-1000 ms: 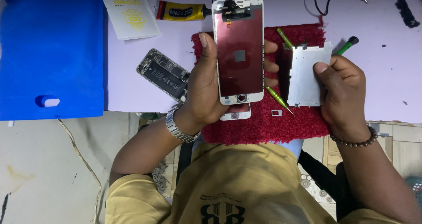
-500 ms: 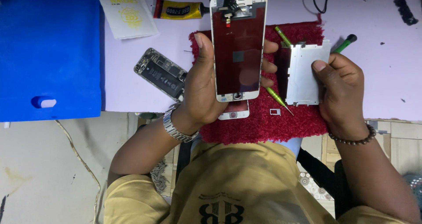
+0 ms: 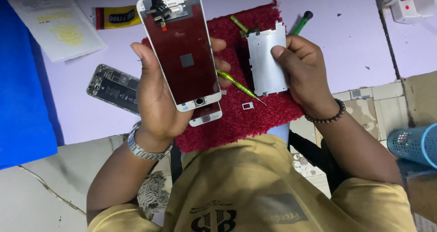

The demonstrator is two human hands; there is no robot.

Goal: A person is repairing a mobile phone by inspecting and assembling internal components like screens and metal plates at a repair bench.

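While my left hand point(image 3: 157, 100) is keeping its grip closed around the phone screen assembly point(image 3: 182, 54), holding it back side up above the red mat point(image 3: 236, 118), my right hand point(image 3: 305, 73) is pinching the silver metal shield plate point(image 3: 265, 61) by its right edge, just over the mat's far side. I am seeing a green screwdriver point(image 3: 239, 84) lying on the mat between the two parts, an opened phone body point(image 3: 111, 87) resting on the lilac table point(image 3: 346, 45) to the left, and a yellow glue tube point(image 3: 116, 17) further back.
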